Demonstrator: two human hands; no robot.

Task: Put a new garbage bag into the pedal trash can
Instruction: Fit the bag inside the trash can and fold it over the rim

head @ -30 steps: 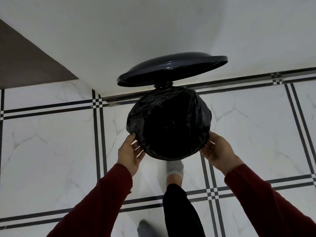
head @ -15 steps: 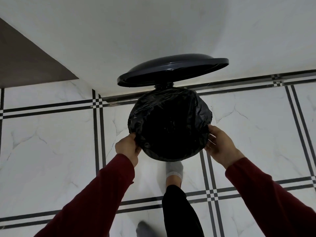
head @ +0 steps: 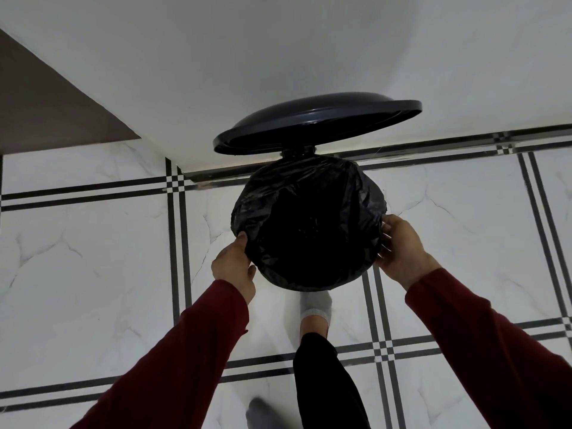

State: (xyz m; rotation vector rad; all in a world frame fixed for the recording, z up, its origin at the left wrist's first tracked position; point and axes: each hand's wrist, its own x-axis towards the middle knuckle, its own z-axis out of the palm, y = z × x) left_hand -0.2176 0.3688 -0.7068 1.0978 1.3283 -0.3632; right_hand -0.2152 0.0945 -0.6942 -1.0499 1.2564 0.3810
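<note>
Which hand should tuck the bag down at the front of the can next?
Probably the left hand. It sits lower on the bag, nearer the front edge by the foot. The right hand is higher up the can's side. It's close, though.

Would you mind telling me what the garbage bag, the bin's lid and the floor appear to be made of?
Garbage bag: thin black plastic film, going by its crinkles and glossy highlights where it folds over the rim.
Lid: probably hard moulded plastic, dark with a smooth semi-gloss sheen; painted metal cannot be ruled out.
Floor: glazed marble-look tile, white with grey veins and black inlay stripes; real stone or ceramic is unclear.
</note>
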